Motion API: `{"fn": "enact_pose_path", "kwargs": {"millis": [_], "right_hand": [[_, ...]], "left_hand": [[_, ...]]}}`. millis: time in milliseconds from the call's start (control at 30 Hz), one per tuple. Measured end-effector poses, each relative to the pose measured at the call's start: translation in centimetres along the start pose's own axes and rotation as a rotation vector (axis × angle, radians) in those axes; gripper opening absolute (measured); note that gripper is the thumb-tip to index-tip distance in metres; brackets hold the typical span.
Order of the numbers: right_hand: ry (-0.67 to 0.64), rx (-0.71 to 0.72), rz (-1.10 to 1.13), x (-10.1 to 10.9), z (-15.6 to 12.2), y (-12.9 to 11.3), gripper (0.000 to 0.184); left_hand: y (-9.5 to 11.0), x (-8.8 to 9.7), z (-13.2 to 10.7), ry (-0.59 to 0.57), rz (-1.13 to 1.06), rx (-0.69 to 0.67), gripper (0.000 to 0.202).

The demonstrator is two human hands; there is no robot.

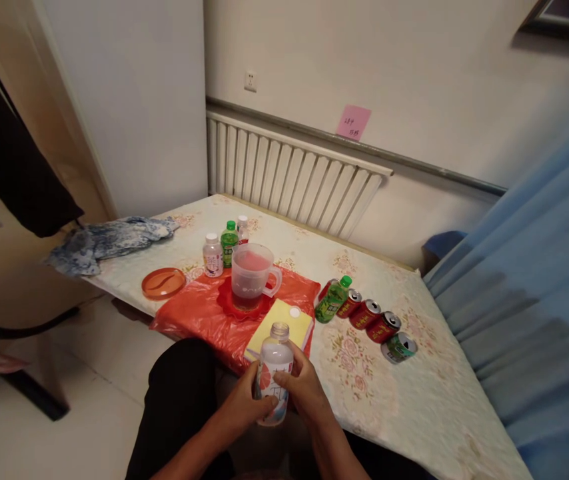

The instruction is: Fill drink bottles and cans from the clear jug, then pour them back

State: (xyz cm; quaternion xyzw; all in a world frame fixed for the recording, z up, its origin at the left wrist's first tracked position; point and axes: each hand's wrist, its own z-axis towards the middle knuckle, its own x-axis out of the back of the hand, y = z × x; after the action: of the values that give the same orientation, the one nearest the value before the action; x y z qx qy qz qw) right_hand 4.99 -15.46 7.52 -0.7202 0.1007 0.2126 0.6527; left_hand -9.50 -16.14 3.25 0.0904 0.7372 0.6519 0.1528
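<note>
Both of my hands hold one clear plastic bottle (275, 353) upright in front of my lap, its mouth uncapped. My left hand (250, 398) wraps its left side, thumb across the label. My right hand (306, 385) grips the right side with its thumb on the front. Just behind the bottle lies a yellow notebook (279, 320) with a white cap (295, 312) on it. Beyond that, a translucent measuring jug (250, 277) with some liquid low inside stands on a red scalloped dish (224, 301).
A red plastic bag (189, 317) lies under the dish and notebook. An orange lid (163, 284), a white-capped bottle (212, 257) and a green bottle (229, 247) are on the left. At right stand another green bottle (333, 301), several red cans (366, 315) and a green can (399, 347).
</note>
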Motion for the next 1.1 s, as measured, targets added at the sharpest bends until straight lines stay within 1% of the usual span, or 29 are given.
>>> {"fn": "enact_pose_path", "kwargs": {"millis": [100,267,367,433,500,600,700,800,867,967,1033,1100], "right_hand": [[-0.024,-0.004,-0.025,0.3,0.2,0.4,0.075],[-0.089,0.006,-0.06,0.4,0.1,0.5,0.073],[-0.1,-0.001,-0.099,0.8,0.5,0.0,0.074],[-0.091,-0.006,-0.146,1.3,1.3,-0.6,0.07],[-0.044,0.007,-0.209,1.8,2.6,-1.4,0.061],[0.085,0.074,-0.274,2.6,5.6,-2.5,0.048],[0.212,0.15,-0.284,3.0,9.1,-3.2,0.045],[0.299,0.226,-0.316,2.9,12.6,-3.6,0.043],[0.317,0.273,-0.379,2.5,14.7,-3.7,0.043],[0.28,0.329,-0.473,1.5,17.2,-3.8,0.04],[0.233,0.337,-0.487,0.7,18.5,-3.8,0.039],[0.187,0.31,-0.465,0.1,19.6,-3.6,0.041]], "left_hand": [[-0.1,0.2,-0.1,-0.005,-0.01,-0.005,0.059],[0.3,0.4,-0.4,0.007,0.038,-0.003,0.053],[0.7,0.6,-0.6,0.024,0.027,0.003,0.055],[0.8,1.0,-0.6,0.038,0.01,0.009,0.057],[0.9,1.5,-0.6,0.043,-0.012,0.003,0.059],[0.9,2.2,-0.7,0.045,-0.03,0.019,0.063],[0.8,2.9,-0.8,0.069,-0.002,0.062,0.063],[0.8,3.4,-0.9,0.077,-0.001,0.078,0.062],[0.7,3.8,-0.9,0.076,-0.018,0.078,0.062],[0.6,4.4,-0.8,0.091,-0.031,0.076,0.062],[0.3,4.9,-0.8,0.099,-0.036,0.074,0.062],[-0.1,5.3,-0.8,0.105,-0.042,0.068,0.061]]}}
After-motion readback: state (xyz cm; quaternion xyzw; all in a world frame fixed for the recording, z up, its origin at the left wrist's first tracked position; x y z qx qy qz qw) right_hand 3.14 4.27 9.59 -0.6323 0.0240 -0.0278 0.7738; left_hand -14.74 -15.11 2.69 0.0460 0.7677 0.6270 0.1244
